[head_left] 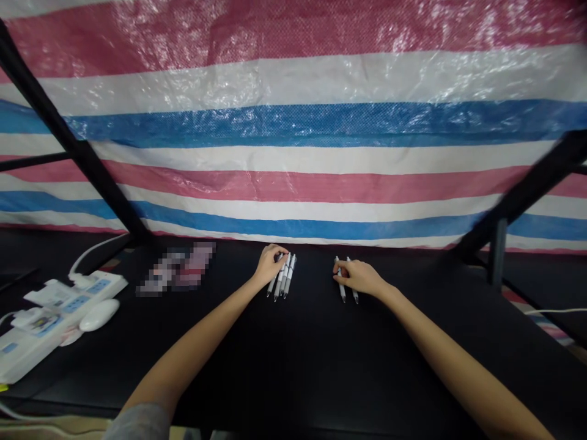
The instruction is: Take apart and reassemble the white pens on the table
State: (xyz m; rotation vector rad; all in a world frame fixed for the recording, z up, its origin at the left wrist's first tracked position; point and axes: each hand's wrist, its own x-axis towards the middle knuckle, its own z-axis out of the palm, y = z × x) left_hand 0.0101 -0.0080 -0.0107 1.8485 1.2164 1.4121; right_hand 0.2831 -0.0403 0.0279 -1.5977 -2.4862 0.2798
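Note:
Several white-and-grey click pens [287, 278] lie side by side on the black table, tips toward me. Over their upper ends, my left hand [269, 264] has its fingers curled and pinched around the tops of the leftmost ones; exactly which pens it grips is partly hidden. To the right lie two more pens of the same look. My right hand [362, 277] covers part of them, thumb and fingers closed around the left pen [342, 291] of the pair. The other pen [354, 296] shows below the hand, its middle hidden by the fingers.
At left is a white power strip [98, 294] with plugs and cables, with a white rounded object [99, 315] beside it. A pixelated patch [183, 269] lies behind. Black frame bars [103, 183] slant at both sides, before a striped plastic sheet [293, 183].

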